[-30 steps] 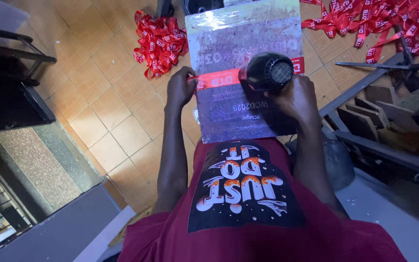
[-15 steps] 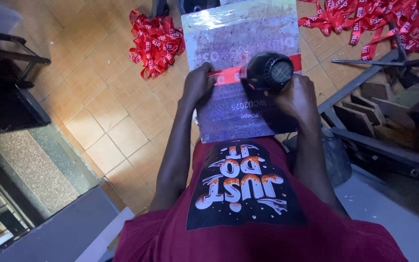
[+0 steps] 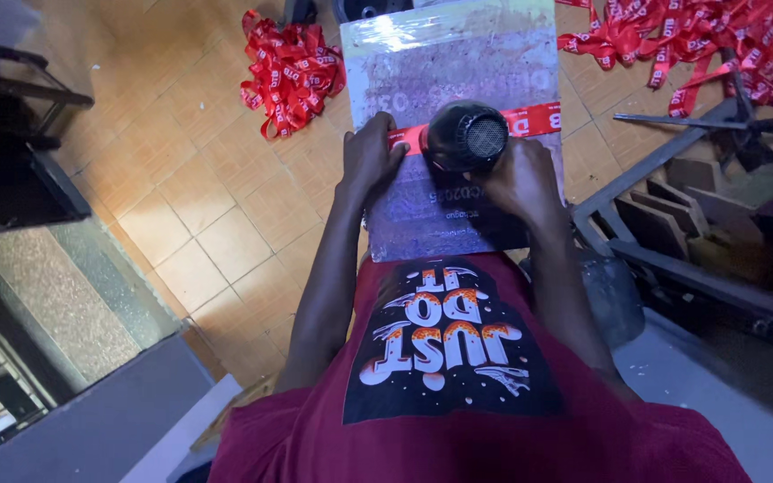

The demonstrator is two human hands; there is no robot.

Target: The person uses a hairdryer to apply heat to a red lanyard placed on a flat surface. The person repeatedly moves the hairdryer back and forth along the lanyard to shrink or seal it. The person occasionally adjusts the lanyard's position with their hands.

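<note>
A flat grey board (image 3: 454, 63) wrapped in shiny film lies across my lap. A red printed ribbon (image 3: 543, 118) runs across it from side to side. My left hand (image 3: 370, 154) presses down on the ribbon's left end with the fingers together. In my right hand (image 3: 519, 179) I grip a black hair dryer (image 3: 467, 136), its round rear grille facing the camera and its body over the middle of the ribbon.
A heap of red ribbons (image 3: 290, 73) lies on the tiled floor at the left. More red ribbons (image 3: 686, 40) spread at the top right. A metal frame with wooden pieces (image 3: 700, 192) stands at the right. A dark stand (image 3: 11, 143) sits at the left.
My left hand has slid to the right along the ribbon, closer to the hair dryer. The hair dryer stays over the ribbon.
</note>
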